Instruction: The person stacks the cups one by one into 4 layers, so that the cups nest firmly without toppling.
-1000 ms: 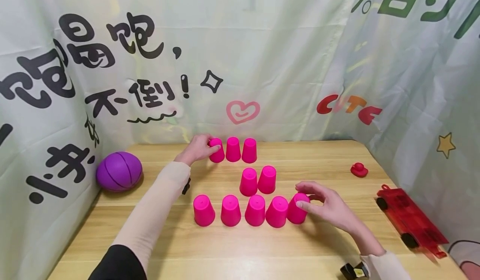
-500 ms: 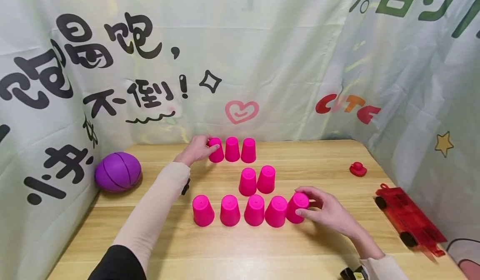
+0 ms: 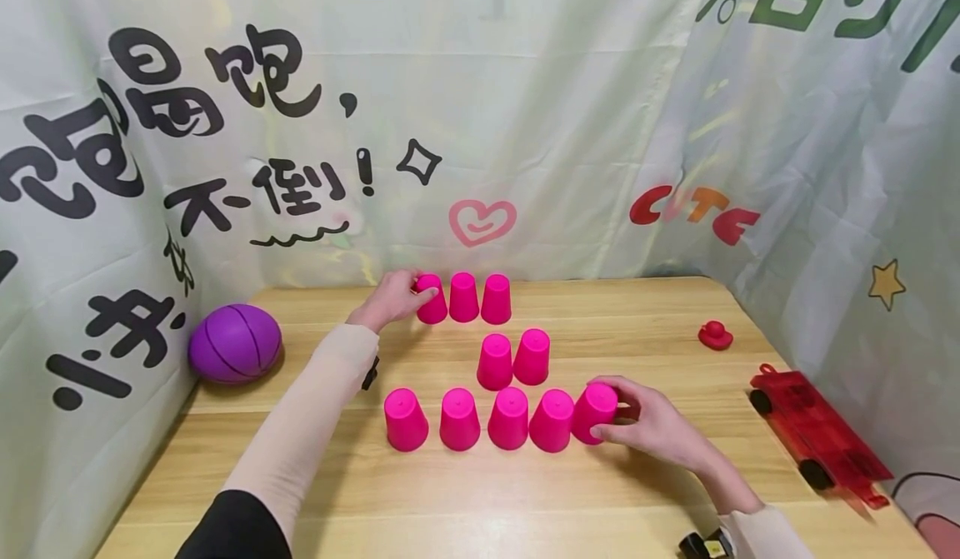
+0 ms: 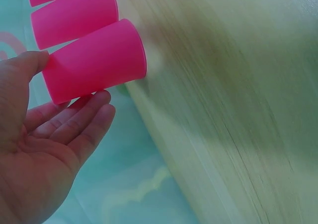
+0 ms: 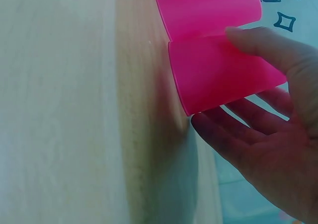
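Pink plastic cups stand upside down in rows on the wooden table. In the head view, my left hand (image 3: 388,299) holds the leftmost cup (image 3: 432,312) of the back row's three. The left wrist view shows its thumb at that cup's narrow end and the other fingers along the far side. At the front row's right end, my right hand (image 3: 651,424) grips the last cup (image 3: 592,409). Seen from the right wrist, the thumb lies on this cup (image 5: 213,75) and the fingers curve along its opposite side. Two cups, one of them (image 3: 495,362), form the middle row.
A purple ball (image 3: 236,344) lies at the table's left edge. On the right are a small red hat-shaped piece (image 3: 716,336) and a red toy vehicle (image 3: 817,434) with black wheels. A printed cloth (image 3: 555,126) hangs behind and beside the table (image 3: 480,501).
The head view has shifted very slightly. The right thumb and fingers have moved a little lower on the front-row cup. My left hand keeps its hold, and the cups stay in place.
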{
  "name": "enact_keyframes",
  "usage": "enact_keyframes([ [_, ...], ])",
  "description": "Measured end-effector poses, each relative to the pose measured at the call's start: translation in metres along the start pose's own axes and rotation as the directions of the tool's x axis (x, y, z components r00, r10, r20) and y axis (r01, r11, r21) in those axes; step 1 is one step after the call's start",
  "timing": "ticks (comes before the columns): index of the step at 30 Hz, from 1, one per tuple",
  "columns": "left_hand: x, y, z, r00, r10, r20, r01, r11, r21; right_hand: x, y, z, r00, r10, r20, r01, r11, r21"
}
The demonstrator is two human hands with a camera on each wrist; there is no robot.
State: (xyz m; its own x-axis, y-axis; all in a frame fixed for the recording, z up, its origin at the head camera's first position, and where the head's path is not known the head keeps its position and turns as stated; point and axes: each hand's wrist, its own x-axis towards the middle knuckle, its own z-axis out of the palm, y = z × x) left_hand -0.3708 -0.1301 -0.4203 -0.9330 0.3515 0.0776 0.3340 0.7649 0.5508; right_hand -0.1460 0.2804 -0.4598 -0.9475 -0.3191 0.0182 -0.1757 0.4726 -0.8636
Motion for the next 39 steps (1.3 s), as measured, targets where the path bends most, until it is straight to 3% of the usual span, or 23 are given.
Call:
enact_keyframes([
  [6,-0.003,0.000,-0.001,1.000,0.011,-0.009,-0.011,1.000,0.005,0.001,0.002,-0.001,1.000,-0.022,0.000,0.022,1.000,-0.015],
  [14,-0.017,-0.006,-0.012,0.999,0.001,-0.047,-0.004,0.999,-0.053,0.011,-0.004,-0.010,0.995,-0.054,-0.080,0.043,0.990,-0.131],
  [20,-0.038,-0.011,-0.021,0.991,0.029,-0.128,-0.036,0.998,-0.050,0.024,-0.013,-0.026,0.988,-0.082,-0.128,0.059,0.983,-0.175],
  [25,-0.058,-0.008,-0.026,0.985,0.053,-0.165,-0.066,0.995,-0.072,0.038,-0.018,-0.037,0.987,-0.061,-0.147,0.033,0.981,-0.190],
  [39,-0.125,0.008,-0.020,0.985,0.095,-0.148,-0.128,0.963,-0.236,0.102,-0.025,-0.040,0.984,-0.055,-0.167,0.031,0.989,-0.146],
])
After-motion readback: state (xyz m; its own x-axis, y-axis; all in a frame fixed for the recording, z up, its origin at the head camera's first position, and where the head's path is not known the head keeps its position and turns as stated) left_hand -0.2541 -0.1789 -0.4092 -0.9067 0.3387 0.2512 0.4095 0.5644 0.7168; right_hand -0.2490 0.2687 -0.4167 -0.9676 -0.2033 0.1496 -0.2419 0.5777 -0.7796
